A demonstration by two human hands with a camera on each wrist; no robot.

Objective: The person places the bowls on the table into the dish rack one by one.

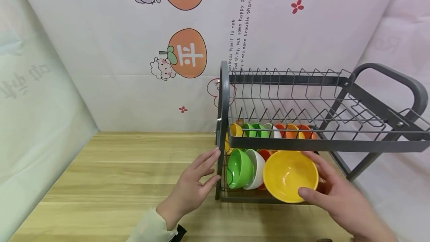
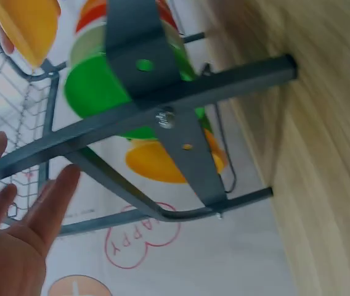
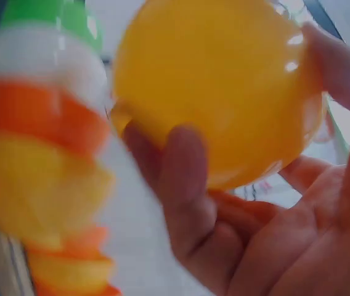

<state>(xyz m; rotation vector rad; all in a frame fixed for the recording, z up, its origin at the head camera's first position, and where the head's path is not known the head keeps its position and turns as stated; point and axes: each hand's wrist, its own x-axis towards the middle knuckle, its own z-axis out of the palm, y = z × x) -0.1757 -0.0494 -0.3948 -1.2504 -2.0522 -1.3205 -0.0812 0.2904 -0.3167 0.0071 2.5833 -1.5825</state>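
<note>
My right hand (image 1: 339,197) grips a yellow bowl (image 1: 290,174) by its right side, thumb on the near rim. The bowl's inside faces the head camera, in front of the rack's lower tier. From below, the right wrist view shows the fingers (image 3: 184,166) spread under its rounded yellow outside. Fairly straight fingers of my left hand (image 1: 193,184) lie right at the left upright of the dark grey dish rack (image 1: 223,104). Just inside that upright, a green bowl (image 1: 240,169) and a white bowl (image 1: 258,169) stand on edge, followed by an orange-red one partly hidden behind the yellow bowl.
Behind the front bowls, a back row of green, white, orange and yellow bowls (image 1: 256,130) shows through the rack's wire upper tier (image 1: 295,107). The rack stands on a wooden table (image 1: 134,182). A printed white backdrop (image 1: 117,66) rises behind it.
</note>
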